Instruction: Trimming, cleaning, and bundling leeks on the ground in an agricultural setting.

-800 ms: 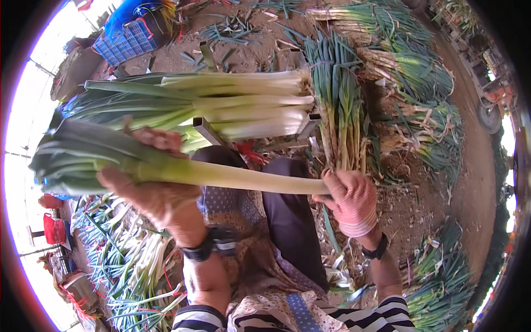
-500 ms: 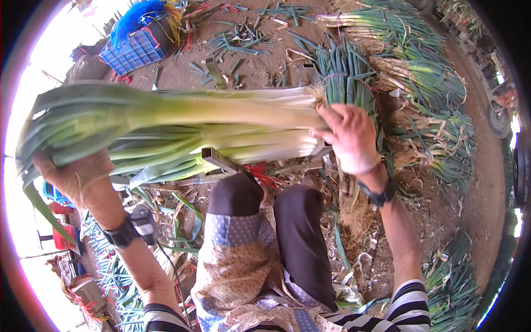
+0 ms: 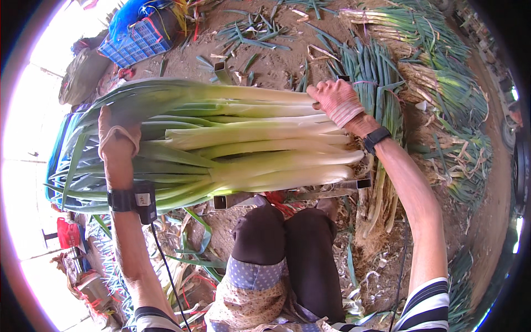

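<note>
Leeks [image 3: 260,133] lie side by side across a metal frame [image 3: 359,183], white root ends to the right, green leaves to the left. My right hand [image 3: 338,103], in a pale fingerless covering, is closed round the root end of the farthest leek [image 3: 260,94]. On the left, my left hand [image 3: 120,133] is among the leaves, thumb showing and the other fingers partly hidden and blurred; it appears closed on that leek's leafy part. Both wrists wear black bands; the left one carries a small box [image 3: 145,202] with a cable.
Tied leek bundles [image 3: 442,91] lie on the soil to the right, and one bundle [image 3: 368,69] sits just beyond my right hand. A blue crate [image 3: 135,44] stands at the far left. Loose leaves [image 3: 251,33] litter the ground. A square metal post end [image 3: 222,72] sticks up behind the leeks.
The blurred leek between my hands has moved away from me to the far side of the pile. Both hands have shifted farther from my body, and the view has moved slightly.
</note>
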Tool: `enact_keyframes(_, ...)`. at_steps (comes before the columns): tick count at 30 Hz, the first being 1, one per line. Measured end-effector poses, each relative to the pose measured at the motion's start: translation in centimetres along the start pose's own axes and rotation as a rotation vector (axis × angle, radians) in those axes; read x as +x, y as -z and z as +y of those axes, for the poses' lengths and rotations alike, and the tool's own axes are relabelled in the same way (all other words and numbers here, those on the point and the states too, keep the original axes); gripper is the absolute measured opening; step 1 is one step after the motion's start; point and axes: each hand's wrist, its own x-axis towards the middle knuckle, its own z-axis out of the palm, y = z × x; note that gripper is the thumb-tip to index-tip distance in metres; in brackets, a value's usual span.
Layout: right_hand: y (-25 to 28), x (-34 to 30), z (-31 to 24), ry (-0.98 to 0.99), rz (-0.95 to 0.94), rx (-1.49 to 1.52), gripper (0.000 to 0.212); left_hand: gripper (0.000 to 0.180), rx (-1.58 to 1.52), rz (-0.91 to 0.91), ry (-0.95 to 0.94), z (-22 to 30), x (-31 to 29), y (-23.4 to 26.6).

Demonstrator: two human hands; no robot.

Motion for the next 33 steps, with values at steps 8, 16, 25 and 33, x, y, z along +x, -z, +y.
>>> enact_keyframes(8,-3.8,-0.2,1.7,0.021,-0.183,-0.073,0.023,0.054,-0.284,0.200,0.267,0.9,-4.1,-11.4)
enact_keyframes(16,-2.7,1.9,0.4,-0.004,-0.460,-0.117,0.018,0.055,0.791,0.213,-0.347,5.9,-6.2,-18.6)
enact_keyframes(25,-4.8,2.5,1.0,-0.195,-0.564,-0.099,0.014,0.061,2.044,-0.932,-0.141,-6.1,2.9,-20.9)
enact_keyframes(33,-4.9,3.0,0.8,-0.111,-0.677,0.020,0.016,0.051,1.955,-1.001,0.040,-9.1,5.5,-17.3)
